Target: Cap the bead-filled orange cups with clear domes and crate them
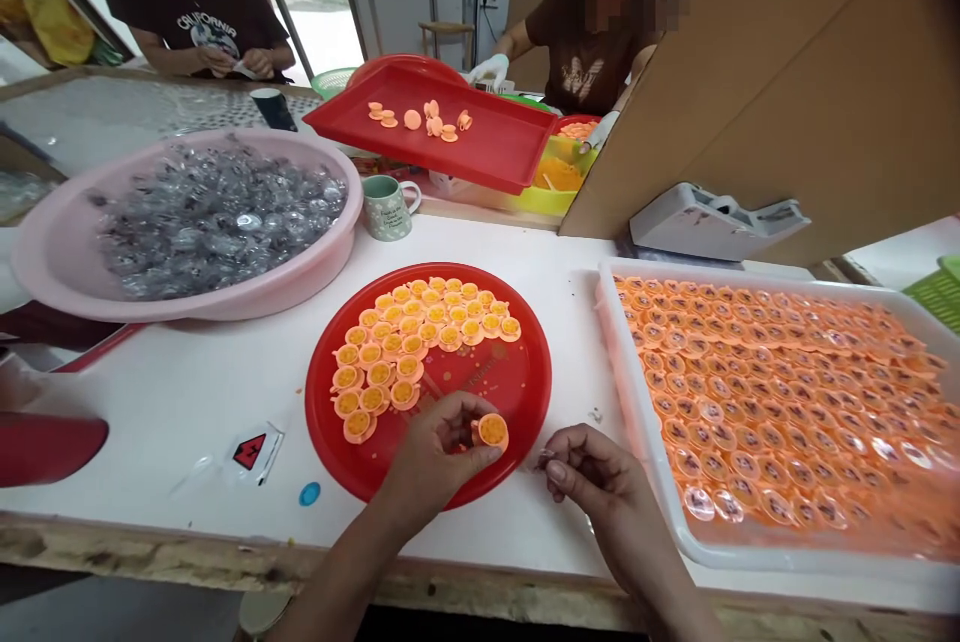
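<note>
Between the thumb and fingers of my left hand is a small orange toy teacup with a yellow-orange filled top, held over the near part of a round red tray. Several like teacups on saucers stand in a curved band along the tray's left and far side. Just right of the tray, my right hand is pinched on a small clear piece, too small to make out fully.
A white tray of many filled orange cups stands at right. At left is a pink basin of clear-wrapped pieces, near a green mug. A tilted red tray lies behind. Two people work across the table.
</note>
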Tool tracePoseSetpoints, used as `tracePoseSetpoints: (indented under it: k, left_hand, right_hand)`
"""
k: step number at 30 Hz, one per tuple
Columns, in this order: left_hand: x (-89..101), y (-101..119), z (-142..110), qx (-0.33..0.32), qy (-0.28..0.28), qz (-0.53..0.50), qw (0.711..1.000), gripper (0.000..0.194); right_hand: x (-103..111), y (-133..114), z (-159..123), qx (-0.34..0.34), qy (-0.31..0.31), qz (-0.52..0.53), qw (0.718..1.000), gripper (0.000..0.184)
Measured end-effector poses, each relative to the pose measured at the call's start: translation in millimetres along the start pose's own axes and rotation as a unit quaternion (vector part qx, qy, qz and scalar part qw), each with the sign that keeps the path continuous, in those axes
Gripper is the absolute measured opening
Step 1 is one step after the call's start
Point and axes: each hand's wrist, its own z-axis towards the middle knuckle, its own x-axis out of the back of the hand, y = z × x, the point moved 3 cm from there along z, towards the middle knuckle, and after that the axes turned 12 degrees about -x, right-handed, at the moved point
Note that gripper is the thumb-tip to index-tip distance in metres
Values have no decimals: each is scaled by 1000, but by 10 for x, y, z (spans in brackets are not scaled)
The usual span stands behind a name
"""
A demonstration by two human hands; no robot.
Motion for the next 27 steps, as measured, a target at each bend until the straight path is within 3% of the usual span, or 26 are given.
tracePoseSetpoints:
  k: [5, 9, 12, 18, 21, 24, 27]
  left_hand:
    - [-25, -34, -39, 10, -14, -40, 999, 21]
    - [-34, 12, -67, 44, -41, -66, 996, 21]
    - [-35, 31, -85, 70, -49, -111, 990, 24]
    - [-72, 10, -118, 112, -48, -220, 968, 30]
    - [-126, 4, -134, 108, -58, -209, 970, 26]
    - [-174, -5, -156, 83, -76, -133, 985, 16]
    - [-197, 15, -178, 33, -108, -22, 993, 19]
  right_hand:
    - [-175, -122, 74, -8, -78, -10, 997, 16]
    - [-240, -114, 157, -30, -62, -32, 997, 18]
    - [-193, -141, 188, -2, -35, -14, 999, 17]
    - [-139, -164, 155, -19, -63, -90, 994, 14]
    - [-175, -166, 140, 5, -32, -141, 990, 11]
    - [-224, -205, 119, 81, 3, -227, 971, 2]
    - [-252, -254, 77, 162, 7, -313, 936, 15]
